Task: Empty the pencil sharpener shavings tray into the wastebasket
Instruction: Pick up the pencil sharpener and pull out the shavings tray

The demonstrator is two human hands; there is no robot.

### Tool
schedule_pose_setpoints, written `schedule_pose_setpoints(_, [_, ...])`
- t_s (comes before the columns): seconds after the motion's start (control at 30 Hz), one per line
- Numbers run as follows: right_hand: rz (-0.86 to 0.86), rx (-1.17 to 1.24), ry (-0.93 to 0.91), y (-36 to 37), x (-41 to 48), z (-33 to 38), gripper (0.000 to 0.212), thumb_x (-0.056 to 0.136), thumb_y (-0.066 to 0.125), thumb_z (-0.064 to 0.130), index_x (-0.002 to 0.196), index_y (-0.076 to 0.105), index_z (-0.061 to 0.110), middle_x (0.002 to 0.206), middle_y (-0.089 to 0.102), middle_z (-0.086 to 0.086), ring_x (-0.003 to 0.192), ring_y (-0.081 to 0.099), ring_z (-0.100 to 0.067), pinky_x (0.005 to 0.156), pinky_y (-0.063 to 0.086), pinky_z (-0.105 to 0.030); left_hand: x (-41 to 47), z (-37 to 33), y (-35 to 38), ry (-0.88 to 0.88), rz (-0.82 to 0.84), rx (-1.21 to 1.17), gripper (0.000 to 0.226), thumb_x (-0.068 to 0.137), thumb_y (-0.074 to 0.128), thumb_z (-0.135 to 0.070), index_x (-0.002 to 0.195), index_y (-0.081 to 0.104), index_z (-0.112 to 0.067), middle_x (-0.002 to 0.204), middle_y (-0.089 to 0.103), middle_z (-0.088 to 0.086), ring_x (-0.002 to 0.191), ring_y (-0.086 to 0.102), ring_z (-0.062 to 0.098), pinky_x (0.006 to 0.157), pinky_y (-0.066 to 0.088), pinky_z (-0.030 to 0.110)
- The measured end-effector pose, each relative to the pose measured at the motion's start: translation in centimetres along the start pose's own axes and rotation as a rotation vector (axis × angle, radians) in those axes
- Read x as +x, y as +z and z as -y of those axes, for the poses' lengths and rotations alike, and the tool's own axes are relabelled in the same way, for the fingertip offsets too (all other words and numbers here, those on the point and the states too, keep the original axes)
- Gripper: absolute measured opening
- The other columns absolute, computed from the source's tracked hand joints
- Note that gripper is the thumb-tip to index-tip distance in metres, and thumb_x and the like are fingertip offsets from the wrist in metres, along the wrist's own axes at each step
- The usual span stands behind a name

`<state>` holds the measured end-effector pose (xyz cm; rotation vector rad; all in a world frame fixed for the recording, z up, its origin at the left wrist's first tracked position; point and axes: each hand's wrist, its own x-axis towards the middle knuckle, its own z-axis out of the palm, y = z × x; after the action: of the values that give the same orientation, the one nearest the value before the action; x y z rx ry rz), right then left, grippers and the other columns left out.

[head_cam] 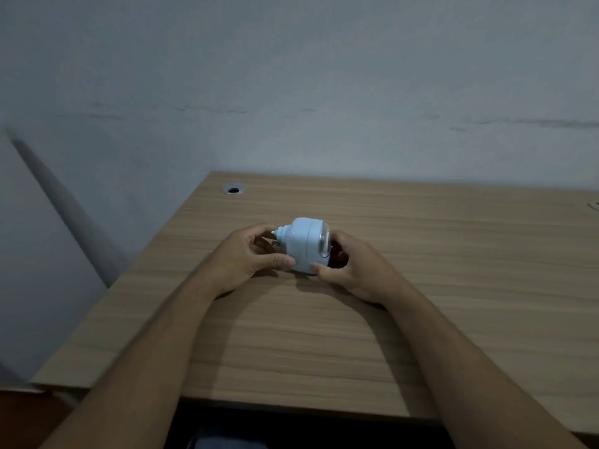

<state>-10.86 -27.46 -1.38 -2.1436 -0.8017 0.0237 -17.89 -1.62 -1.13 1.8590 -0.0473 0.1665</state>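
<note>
A small pale blue pencil sharpener point(303, 243) is held on its side just above the wooden desk point(453, 254). Its narrow nozzle end points left and a clear plastic part point(324, 244) sits at its right end. My left hand point(249, 259) grips the left side, thumb against the body's front. My right hand point(348, 268) holds the right end, fingers curled around the clear part and thumb under the body. No wastebasket is in view.
A round cable hole point(233, 189) lies near the desk's back left corner. A grey wall point(291, 92) rises right behind the desk. The desk's left edge runs diagonally, with floor below it at the lower left.
</note>
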Motion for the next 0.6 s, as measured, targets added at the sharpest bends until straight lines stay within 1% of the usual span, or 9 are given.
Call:
schedule_pose_setpoints(0.07, [0.029,-0.017,-0.018,-0.4,0.2,-0.5,0.047,0.091,0.089,0.031,0.133,0.07,0.022,0.112,0.077,0.013,0.097,0.073,-0.007,0.085,0.053,-0.017,-0.2,0.0,-0.1,0.001,0.041,0.053,0.057,0.078,0.101,-0.019,0.13,0.08,-0.025,0.115,0.088,0.009,0.11,0.084,0.025,0.095,0.067,0.036])
schedule_pose_setpoints(0.13, [0.051,-0.018,-0.033,-0.6,0.5,-0.8,0.048,0.09,0.088,0.029,0.134,0.07,0.022,0.114,0.078,0.01,0.098,0.073,-0.007,0.089,0.057,-0.023,-0.4,-0.3,-0.1,-0.001,0.08,0.096,0.057,0.079,0.101,-0.024,0.132,0.08,-0.031,0.116,0.089,-0.002,0.113,0.083,0.015,0.101,0.063,0.033])
schedule_pose_setpoints(0.17, [0.063,-0.011,-0.041,-0.6,0.6,-1.0,0.05,0.089,0.088,0.03,0.135,0.069,0.023,0.116,0.078,0.009,0.101,0.074,-0.008,0.091,0.059,-0.027,-0.4,-0.3,-0.1,0.004,0.096,0.121,0.058,0.079,0.101,-0.027,0.133,0.08,-0.033,0.118,0.089,-0.005,0.117,0.082,0.012,0.106,0.061,0.033])
schedule_pose_setpoints(0.23, [0.081,0.011,-0.056,-0.5,0.7,-0.9,0.057,0.086,0.087,0.04,0.138,0.067,0.026,0.121,0.078,0.009,0.108,0.076,-0.012,0.099,0.062,-0.036,-0.5,-0.4,-0.2,0.002,0.1,0.138,0.057,0.08,0.1,-0.031,0.133,0.08,-0.036,0.12,0.088,-0.007,0.12,0.081,0.011,0.114,0.058,0.039])
schedule_pose_setpoints(0.27, [0.086,0.022,-0.064,-0.4,0.8,-0.8,0.063,0.084,0.087,0.046,0.14,0.066,0.028,0.124,0.078,0.01,0.112,0.076,-0.012,0.102,0.062,-0.039,-0.6,-0.5,-0.2,-0.002,0.107,0.135,0.056,0.081,0.1,-0.031,0.134,0.08,-0.036,0.121,0.088,-0.008,0.12,0.081,0.011,0.115,0.058,0.041])
schedule_pose_setpoints(0.33, [0.086,0.041,-0.074,-0.3,0.8,-0.7,0.071,0.081,0.089,0.054,0.144,0.065,0.032,0.127,0.078,0.014,0.117,0.075,-0.009,0.106,0.061,-0.038,-0.7,-0.6,-0.2,-0.006,0.122,0.134,0.056,0.083,0.099,-0.03,0.135,0.079,-0.036,0.122,0.088,-0.008,0.121,0.081,0.011,0.117,0.057,0.042])
schedule_pose_setpoints(0.4, [0.079,0.054,-0.076,-0.3,0.8,-0.6,0.072,0.082,0.091,0.056,0.145,0.065,0.033,0.128,0.078,0.015,0.118,0.075,-0.008,0.107,0.061,-0.04,-0.8,-0.9,-0.2,-0.014,0.123,0.14,0.056,0.083,0.099,-0.029,0.136,0.079,-0.036,0.121,0.088,-0.009,0.12,0.081,0.009,0.116,0.058,0.04])
schedule_pose_setpoints(0.53, [0.081,0.068,-0.083,-0.3,0.9,-0.6,0.068,0.087,0.093,0.045,0.147,0.066,0.028,0.129,0.078,0.012,0.12,0.075,-0.009,0.109,0.06,-0.039,-0.8,-1.0,-0.4,-0.01,0.112,0.151,0.058,0.083,0.099,-0.028,0.137,0.079,-0.036,0.119,0.088,-0.009,0.118,0.081,0.007,0.112,0.058,0.033])
schedule_pose_setpoints(0.6, [0.082,0.061,-0.081,-0.4,0.8,-0.5,0.066,0.088,0.093,0.043,0.147,0.067,0.027,0.129,0.078,0.012,0.119,0.075,-0.008,0.108,0.06,-0.038,-0.9,-0.9,-0.5,-0.004,0.102,0.143,0.059,0.082,0.099,-0.025,0.136,0.079,-0.032,0.12,0.088,-0.006,0.116,0.081,0.009,0.106,0.06,0.028])
